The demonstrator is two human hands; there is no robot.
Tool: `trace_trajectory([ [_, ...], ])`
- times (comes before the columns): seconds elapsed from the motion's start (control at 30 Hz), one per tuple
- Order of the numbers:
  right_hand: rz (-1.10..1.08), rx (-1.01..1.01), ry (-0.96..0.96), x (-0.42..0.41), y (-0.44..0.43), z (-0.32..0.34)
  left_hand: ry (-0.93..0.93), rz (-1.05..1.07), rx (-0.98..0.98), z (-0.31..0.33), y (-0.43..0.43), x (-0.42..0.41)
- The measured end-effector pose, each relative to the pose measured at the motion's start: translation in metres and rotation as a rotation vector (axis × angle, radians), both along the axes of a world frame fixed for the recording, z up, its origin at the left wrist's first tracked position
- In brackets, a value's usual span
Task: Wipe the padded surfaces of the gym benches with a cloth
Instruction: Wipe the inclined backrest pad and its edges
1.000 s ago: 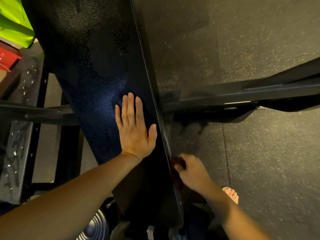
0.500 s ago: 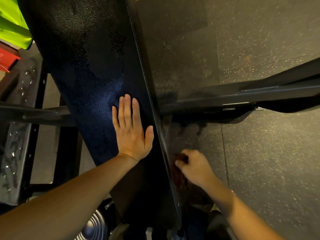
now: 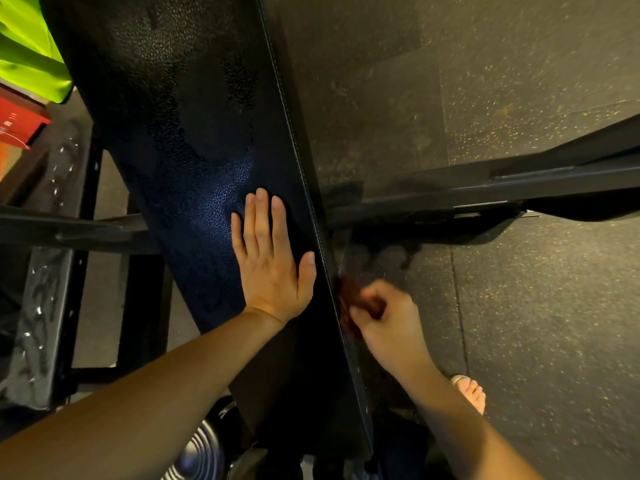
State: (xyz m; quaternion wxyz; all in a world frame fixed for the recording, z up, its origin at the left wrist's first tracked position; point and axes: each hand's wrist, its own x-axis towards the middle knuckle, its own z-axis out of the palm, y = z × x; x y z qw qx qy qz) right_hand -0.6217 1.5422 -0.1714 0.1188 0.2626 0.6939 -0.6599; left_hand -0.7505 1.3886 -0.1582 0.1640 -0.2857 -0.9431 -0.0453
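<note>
Here, in the head view, the left hand (image 3: pixel 272 268) lies flat on the black bench pad (image 3: pixel 180 133), fingers straight and close together. The right hand (image 3: pixel 388 317) pinches a dark red cloth (image 3: pixel 348 303) against the pad's right side edge.

This is a gym. A long padded bench (image 3: pixel 180 133) runs through the view, covered in black pebbled vinyl with a stitched seam (image 3: pixel 294 143) down its edge. It stands on a black steel frame (image 3: pixel 69 230), and another dark steel beam (image 3: pixel 485 192) crosses to the right. The floor (image 3: pixel 536 306) is laid with dark rubber tiles flecked with pale specks, with joints showing between them. Beneath the bench's near end lies a round ribbed disc (image 3: pixel 201 452) that looks like a weight plate.
</note>
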Motion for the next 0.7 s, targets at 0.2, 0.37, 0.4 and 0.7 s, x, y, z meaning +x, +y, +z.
trace_trajectory([
  [0.2,-0.147,-0.045,0.206,-0.058,0.021,0.036,-0.012,0.01,-0.029,0.003,0.0,0.0],
  [0.37,-0.066,-0.192,0.001,-0.015,-0.002,0.013,-0.003,0.003,-0.014,0.001,0.0,0.0],
  [0.4,0.048,-0.238,-0.137,0.006,-0.006,0.006,0.002,0.004,-0.009,0.001,0.0,-0.001],
  [0.7,-0.202,-0.086,0.167,-0.052,0.009,0.022,0.012,0.006,-0.035,0.003,0.001,0.0],
])
